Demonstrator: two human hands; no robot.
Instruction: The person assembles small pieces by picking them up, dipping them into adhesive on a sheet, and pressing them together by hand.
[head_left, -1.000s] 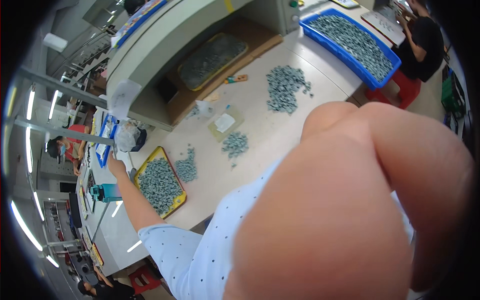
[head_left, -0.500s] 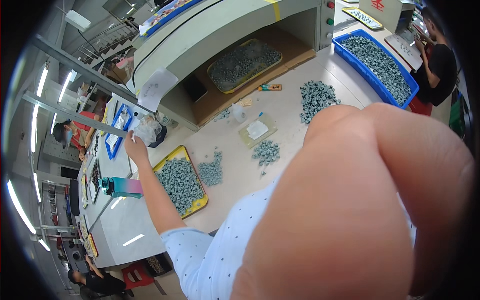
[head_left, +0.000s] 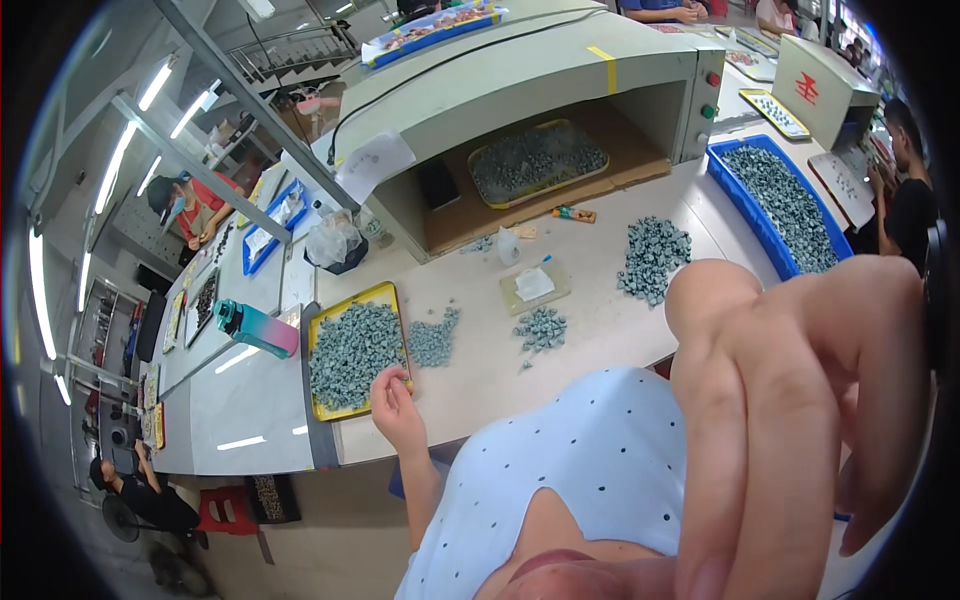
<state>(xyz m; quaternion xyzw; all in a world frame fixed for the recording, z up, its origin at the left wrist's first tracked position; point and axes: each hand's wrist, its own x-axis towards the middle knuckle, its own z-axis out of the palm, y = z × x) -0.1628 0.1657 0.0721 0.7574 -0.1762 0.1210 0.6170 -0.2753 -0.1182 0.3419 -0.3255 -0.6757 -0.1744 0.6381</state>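
My left hand is at the near right corner of a yellow-rimmed tray, its fingers curled in; whether they grip the rim or a small piece is hidden. Small grey-green stone-like pieces fill that tray. Right beside it lies a flat patch of like pieces. Very large and close in front of the camera, my right hand is raised with bent fingers pressed together, and what they hold, if anything, does not show. Beyond its knuckles is a heap of the pieces; a smaller heap lies mid-table.
A grey box-like machine with an open front holds another filled tray. On the table are a small board with white paper, a lighter and a teal-pink bottle. A blue bin stands right. Other people work around.
My left hand has come back from near the plastic bag to the tray's near right corner. My right hand has shifted right, its fingers more bent. The view has tilted, showing more room beyond the machine.
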